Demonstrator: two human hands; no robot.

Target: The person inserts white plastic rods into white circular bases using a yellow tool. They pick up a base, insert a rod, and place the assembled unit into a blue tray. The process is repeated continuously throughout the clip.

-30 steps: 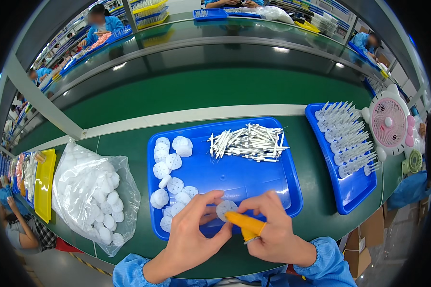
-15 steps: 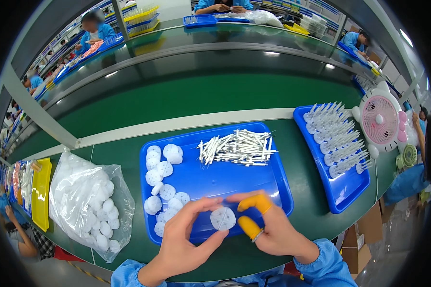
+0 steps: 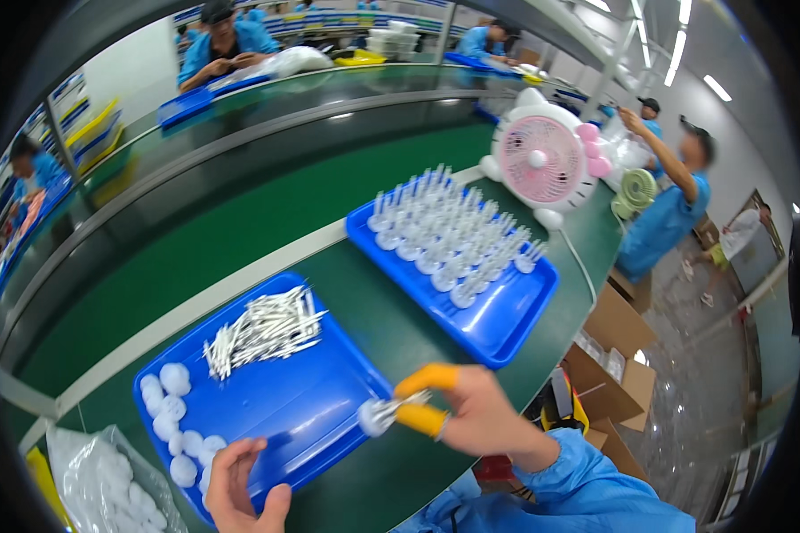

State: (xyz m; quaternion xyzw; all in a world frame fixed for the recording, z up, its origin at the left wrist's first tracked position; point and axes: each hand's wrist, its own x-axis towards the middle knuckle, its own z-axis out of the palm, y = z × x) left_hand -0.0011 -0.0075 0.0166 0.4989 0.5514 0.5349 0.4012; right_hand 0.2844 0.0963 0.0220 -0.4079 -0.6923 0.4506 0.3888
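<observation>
My right hand (image 3: 484, 416), with yellow finger cots on its thumb and index finger, pinches a white disc piece (image 3: 373, 417) by the slim light sticks at its side. It is over the right rim of the near blue tray (image 3: 280, 413). My left hand (image 3: 240, 497) is at that tray's near edge, thumb and fingers apart and nothing in it. Inside the tray lie a pile of white sticks (image 3: 262, 330) and a cluster of round white discs (image 3: 182, 469). A second blue tray (image 3: 511, 318) bears rows of discs with upright clear stems (image 3: 453, 235).
A clear bag of white discs (image 3: 107, 484) lies at the lower left. Beyond the second tray stand a pink-and-white fan (image 3: 542, 155) and a small green fan (image 3: 636, 191). Cardboard boxes (image 3: 609, 360) are right of the table. Co-workers in blue sit across the line and stand at right.
The view has swung right. My hands have parted: the disc has left my left hand, which is now open, and my right hand holds a disc piece farther right.
</observation>
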